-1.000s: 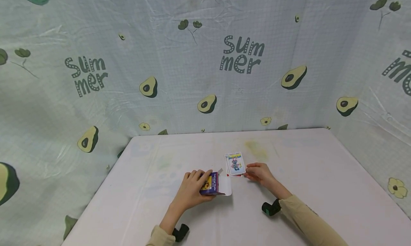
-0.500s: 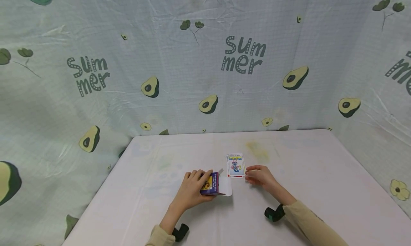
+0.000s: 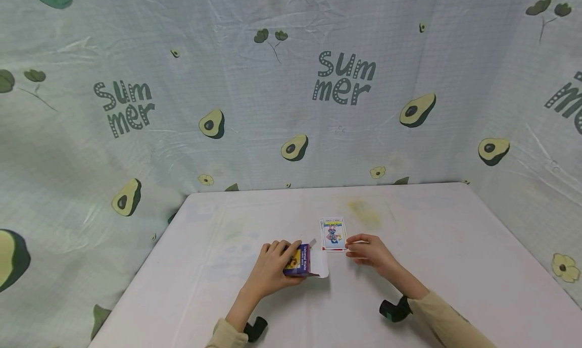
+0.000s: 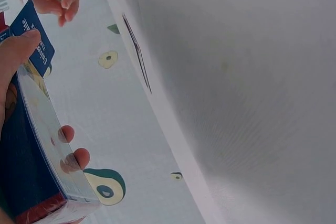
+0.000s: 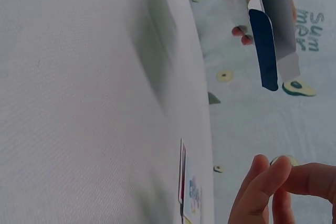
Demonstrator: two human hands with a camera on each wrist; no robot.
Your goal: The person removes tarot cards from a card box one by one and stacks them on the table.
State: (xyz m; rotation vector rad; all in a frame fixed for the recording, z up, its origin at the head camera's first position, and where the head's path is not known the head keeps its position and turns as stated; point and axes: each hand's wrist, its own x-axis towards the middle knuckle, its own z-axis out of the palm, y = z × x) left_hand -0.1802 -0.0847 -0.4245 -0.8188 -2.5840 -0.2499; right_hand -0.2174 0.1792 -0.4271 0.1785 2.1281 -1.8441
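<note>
My left hand [image 3: 268, 269] grips a purple tarot card box [image 3: 297, 262] above the table, its open end turned to the right. A white-lined flap [image 3: 321, 263] hangs out from that end. In the right wrist view the open carton [image 5: 265, 51] shows pale inner walls. Behind and right of the box lies a small stack of cards [image 3: 334, 234] on the table, a colourful figure on the top one. Beside the stack's right edge is my right hand [image 3: 370, 253], fingers loosely bent. Nothing shows in its fingers in the right wrist view.
The white-covered table [image 3: 418, 227] reaches back to a hanging sheet [image 3: 245, 85] printed with avocados and lettering. Black wrist devices [image 3: 394, 310] sit below both forearms.
The right hand has drawn slightly back from the cards, its fingers loosening. The top card now lies straighter on the stack. The left hand and box have stayed put.
</note>
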